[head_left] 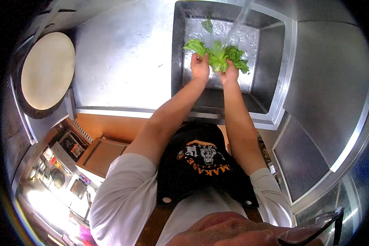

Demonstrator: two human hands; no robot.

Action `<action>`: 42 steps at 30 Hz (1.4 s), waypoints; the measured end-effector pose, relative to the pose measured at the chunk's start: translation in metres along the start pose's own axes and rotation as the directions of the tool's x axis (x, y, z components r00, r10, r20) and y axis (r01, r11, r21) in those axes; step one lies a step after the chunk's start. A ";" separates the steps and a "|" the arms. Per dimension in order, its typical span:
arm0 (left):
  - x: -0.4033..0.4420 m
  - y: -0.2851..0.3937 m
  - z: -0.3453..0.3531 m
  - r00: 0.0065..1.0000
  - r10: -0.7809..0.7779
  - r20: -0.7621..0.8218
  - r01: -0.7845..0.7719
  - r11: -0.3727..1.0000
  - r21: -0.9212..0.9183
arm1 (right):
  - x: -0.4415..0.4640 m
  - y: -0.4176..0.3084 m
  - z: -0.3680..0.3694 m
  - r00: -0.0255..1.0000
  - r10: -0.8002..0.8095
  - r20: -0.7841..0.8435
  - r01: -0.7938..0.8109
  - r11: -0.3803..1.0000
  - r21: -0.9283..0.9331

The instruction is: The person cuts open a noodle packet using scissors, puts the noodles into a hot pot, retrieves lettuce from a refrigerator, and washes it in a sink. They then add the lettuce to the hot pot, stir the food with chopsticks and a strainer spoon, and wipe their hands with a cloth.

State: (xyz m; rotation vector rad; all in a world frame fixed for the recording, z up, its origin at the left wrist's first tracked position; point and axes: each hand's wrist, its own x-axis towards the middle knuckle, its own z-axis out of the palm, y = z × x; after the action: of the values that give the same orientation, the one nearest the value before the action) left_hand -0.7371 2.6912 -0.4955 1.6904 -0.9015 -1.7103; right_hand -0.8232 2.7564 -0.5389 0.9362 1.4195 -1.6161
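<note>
Two hands (200, 69) (230, 74) on one leafy bunch (218, 58)

Kitchen with steel sink (290, 49), running water (240, 19)

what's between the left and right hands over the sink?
Leafy greens, gripped by the left hand and right hand, with water running onto them; it shows in the head view.

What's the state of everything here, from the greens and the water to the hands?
Water stream: running
Leafy greens: held under the stream
Sink: wet inside
Loose leaf: in the sink, apart from the greens
Left hand: gripping the greens
Right hand: gripping the greens
Apron: worn
</note>
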 end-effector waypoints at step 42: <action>-0.001 0.020 -0.021 0.991 0.034 0.126 -0.017 0.990 -0.137 | -0.010 0.019 0.032 0.930 0.291 0.225 -0.234 0.940 -0.248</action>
State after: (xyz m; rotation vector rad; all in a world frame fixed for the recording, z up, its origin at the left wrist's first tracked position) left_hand -0.7178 2.6780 -0.4786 1.4888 -0.8398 -1.8371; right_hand -0.8030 2.7242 -0.5345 0.7239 1.2030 -1.2995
